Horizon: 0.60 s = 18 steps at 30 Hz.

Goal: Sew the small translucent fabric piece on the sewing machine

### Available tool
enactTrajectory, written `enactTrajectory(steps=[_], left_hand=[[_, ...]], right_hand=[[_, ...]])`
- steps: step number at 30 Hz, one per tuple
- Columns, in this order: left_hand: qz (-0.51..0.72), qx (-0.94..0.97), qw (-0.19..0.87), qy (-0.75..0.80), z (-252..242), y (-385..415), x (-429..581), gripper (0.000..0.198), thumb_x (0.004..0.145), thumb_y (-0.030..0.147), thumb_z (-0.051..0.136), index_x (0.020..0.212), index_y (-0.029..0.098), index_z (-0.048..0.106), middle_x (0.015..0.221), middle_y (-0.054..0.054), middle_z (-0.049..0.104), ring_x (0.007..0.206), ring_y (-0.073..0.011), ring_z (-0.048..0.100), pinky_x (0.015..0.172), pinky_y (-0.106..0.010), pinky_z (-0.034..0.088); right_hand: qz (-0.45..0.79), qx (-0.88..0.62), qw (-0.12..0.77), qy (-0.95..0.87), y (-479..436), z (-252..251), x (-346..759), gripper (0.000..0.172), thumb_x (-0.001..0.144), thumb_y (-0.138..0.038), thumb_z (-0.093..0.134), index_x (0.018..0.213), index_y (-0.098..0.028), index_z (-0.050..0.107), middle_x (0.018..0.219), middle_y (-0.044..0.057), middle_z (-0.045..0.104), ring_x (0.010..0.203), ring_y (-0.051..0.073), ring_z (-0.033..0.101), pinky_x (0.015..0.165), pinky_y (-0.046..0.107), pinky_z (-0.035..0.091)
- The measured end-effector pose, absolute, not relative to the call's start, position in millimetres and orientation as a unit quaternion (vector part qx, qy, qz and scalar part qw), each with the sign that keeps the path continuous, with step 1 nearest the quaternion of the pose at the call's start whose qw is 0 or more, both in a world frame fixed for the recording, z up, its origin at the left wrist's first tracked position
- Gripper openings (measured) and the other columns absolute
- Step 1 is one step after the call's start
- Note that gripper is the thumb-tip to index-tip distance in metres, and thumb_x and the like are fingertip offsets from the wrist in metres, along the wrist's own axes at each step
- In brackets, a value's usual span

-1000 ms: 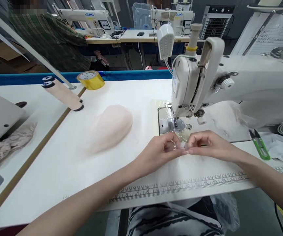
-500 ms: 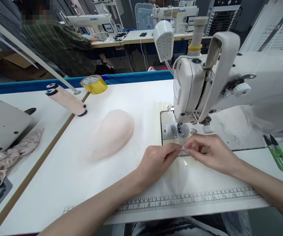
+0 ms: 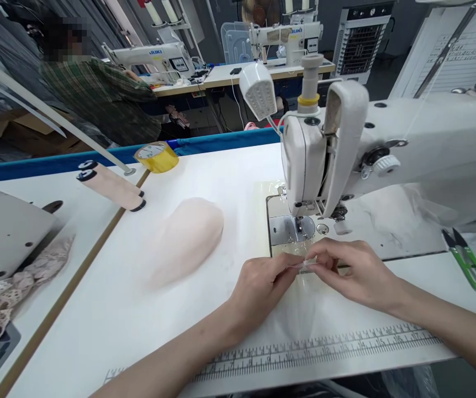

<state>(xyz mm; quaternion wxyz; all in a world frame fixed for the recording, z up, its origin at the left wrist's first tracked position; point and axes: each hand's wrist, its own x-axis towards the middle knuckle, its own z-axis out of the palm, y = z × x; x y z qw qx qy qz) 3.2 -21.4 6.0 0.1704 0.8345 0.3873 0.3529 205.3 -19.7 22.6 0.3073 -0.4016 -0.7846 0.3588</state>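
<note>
My left hand [image 3: 258,287] and my right hand [image 3: 352,271] meet just in front of the sewing machine's needle plate [image 3: 281,229]. Thumb and forefinger of each are pinched on a thin, whitish, see-through piece of fabric [image 3: 304,266]. Its edge runs between the fingertips, and its full outline is hard to make out against the white table. The sewing machine's needle area [image 3: 300,224] stands just beyond my fingers. Left of my hands, a pale pink, sheer rounded piece of fabric [image 3: 194,237] lies on the tabletop.
Two pink thread spools [image 3: 111,187] and a yellow tape roll [image 3: 157,157] are at the back left. Green thread snips [image 3: 470,265] lie at the right. A printed ruler [image 3: 287,356] follows the front edge. Lace trim [image 3: 26,276] is far left. Another person [image 3: 97,99] sits beyond the table.
The camera view has tilted up slightly, so the scene sits a little lower. Both hands keep their pinch on the sheer fabric in nearly the same place.
</note>
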Motion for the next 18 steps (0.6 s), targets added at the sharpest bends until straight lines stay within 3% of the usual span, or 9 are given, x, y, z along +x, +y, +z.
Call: enactTrajectory(steps=[14, 18], left_hand=[[0.351, 0.829, 0.182, 0.396, 6.9, -23.1, 3.3, 0.012, 0.093, 0.023, 0.05, 0.091, 0.019, 0.061, 0.06, 0.006, 0.063, 0.046, -0.0053, 0.052, 0.046, -0.016, 0.039], [0.361, 0.82, 0.186, 0.404, 7.9, -23.5, 3.4, 0.014, 0.093, 0.028, 0.051, 0.084, 0.019, 0.058, 0.052, 0.008, 0.053, 0.042, -0.0046, 0.045, 0.043, -0.015, 0.035]], right_hand=[[0.373, -0.404, 0.307, -0.777, -19.5, 21.1, 205.1, 0.011, 0.089, -0.029, 0.054, 0.096, -0.021, 0.06, 0.068, -0.001, 0.059, 0.06, 0.012, 0.055, 0.052, 0.023, 0.045], [0.374, -0.396, 0.289, -0.787, -18.9, 21.9, 204.5, 0.013, 0.09, -0.027, 0.052, 0.097, -0.021, 0.06, 0.071, 0.0, 0.062, 0.058, 0.012, 0.055, 0.052, 0.023, 0.044]])
